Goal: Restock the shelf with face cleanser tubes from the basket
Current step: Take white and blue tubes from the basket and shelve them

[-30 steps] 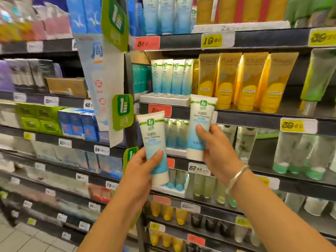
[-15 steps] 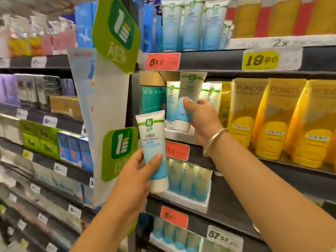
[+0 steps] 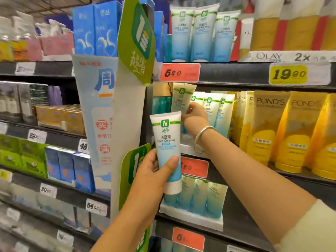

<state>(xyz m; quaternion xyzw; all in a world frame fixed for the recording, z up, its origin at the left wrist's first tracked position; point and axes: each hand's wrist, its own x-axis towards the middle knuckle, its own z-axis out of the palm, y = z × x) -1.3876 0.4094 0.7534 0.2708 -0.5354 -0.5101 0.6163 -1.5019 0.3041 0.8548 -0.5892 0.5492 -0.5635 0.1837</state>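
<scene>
At the dark metal shelf's (image 3: 236,74) left end, the right hand (image 3: 195,116) gripped a white-and-blue plastic cleanser tube (image 3: 182,98) beside the standing row. Below, the left hand (image 3: 154,171) clasped a second matching tube (image 3: 168,148) upright.

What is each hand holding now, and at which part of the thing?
The left hand grips a face cleanser tube near its capped lower end. The right hand holds a second tube around its middle, at the shelf.

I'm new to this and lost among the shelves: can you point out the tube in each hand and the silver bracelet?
Left-hand Face Cleaner tube (image 3: 166,140): head view, printed front.
Right-hand cleanser tube (image 3: 181,99): head view, upper body.
Silver bracelet (image 3: 202,133): head view, band's top.
</scene>
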